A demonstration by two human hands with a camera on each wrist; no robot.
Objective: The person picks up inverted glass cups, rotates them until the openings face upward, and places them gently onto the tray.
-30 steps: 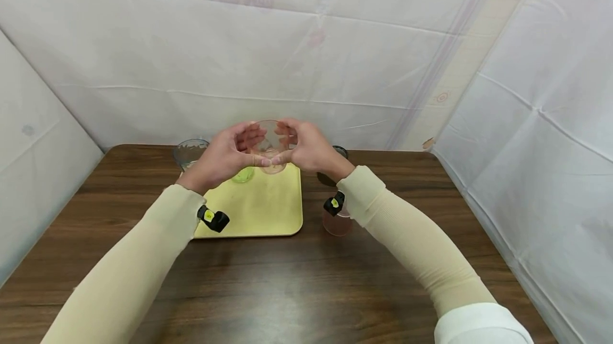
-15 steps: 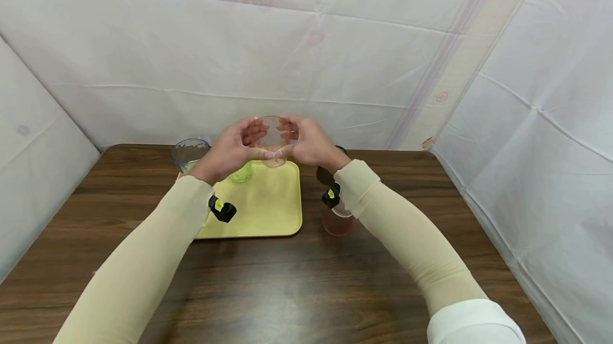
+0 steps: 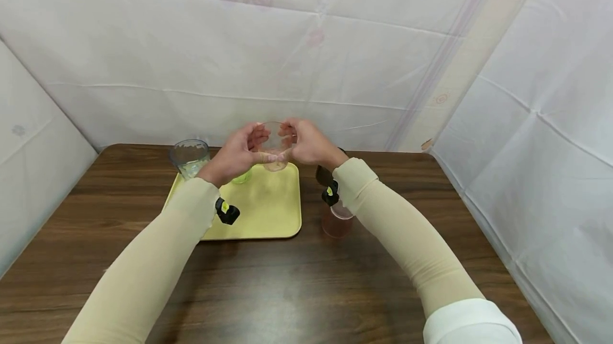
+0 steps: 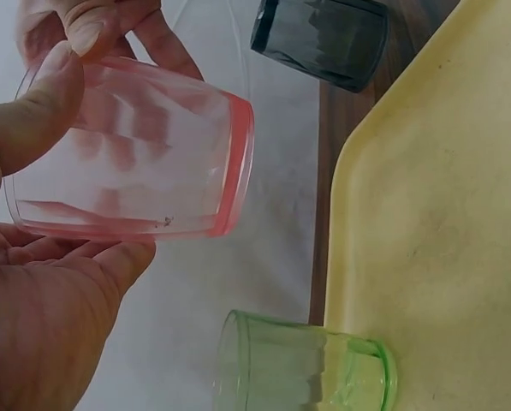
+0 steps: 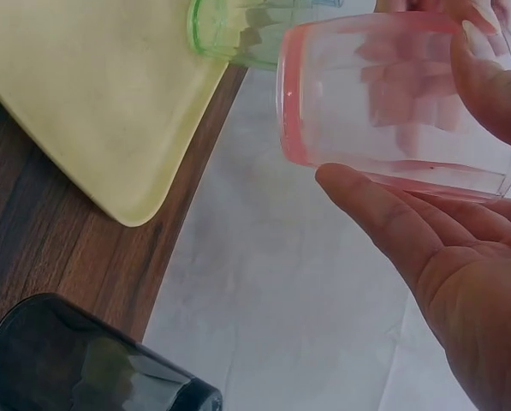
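Both hands hold one clear pink-tinted plastic tumbler (image 3: 273, 147) in the air above the far edge of the pale yellow plastic tray (image 3: 268, 211): the left hand (image 3: 234, 153) and the right hand (image 3: 311, 147) each have their grip curled round its sides. On the tray stands a translucent green plastic cup (image 4: 302, 368), and on the dark wooden surface (image 3: 287, 285) are a smoky grey tumbler (image 5: 84, 364), a clear glass (image 3: 190, 156) and another pink cup (image 3: 337, 220). No brand, label or writing seems readable on any of them, though the cups are small in the head view.

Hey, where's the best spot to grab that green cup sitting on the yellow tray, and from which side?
Grip the green cup around its side wall, probably from the right. It stands upright at the far edge of the yellow tray, its faceted wall offers flat spots for fingers, and the clear cup stands off to its left, so the right looks freer.
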